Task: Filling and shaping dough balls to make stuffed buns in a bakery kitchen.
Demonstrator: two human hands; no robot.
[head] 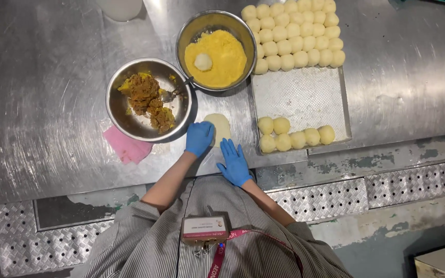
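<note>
Pressing: flattened dough disc (pixel 218 127), near the steel table's (pixel 47 103) front edge.
Left hand (pixel 199 138): blue-gloved, fingers curled on the disc's left rim.
Right hand (pixel 234 163): fingers spread flat, just beside the disc.

gloves (pixel 200 138) blue | dough balls (pixel 294 31) pale yellow | cloth (pixel 126 146) pink | shirt (pixel 155 247) grey-striped

At the centre of the frame, a flattened disc of pale dough (pixel 219 127) lies on the steel table (pixel 47 103). The left hand (pixel 199 138), in a blue glove, presses on its left edge; the right hand (pixel 233 163), also gloved, rests flat just below it. Above left sits a bowl of brown filling (pixel 148 99), above centre a bowl of yellow flour (pixel 216 50). At upper right, a tray (pixel 305 95) holds rows of dough balls (pixel 294 36).
</note>
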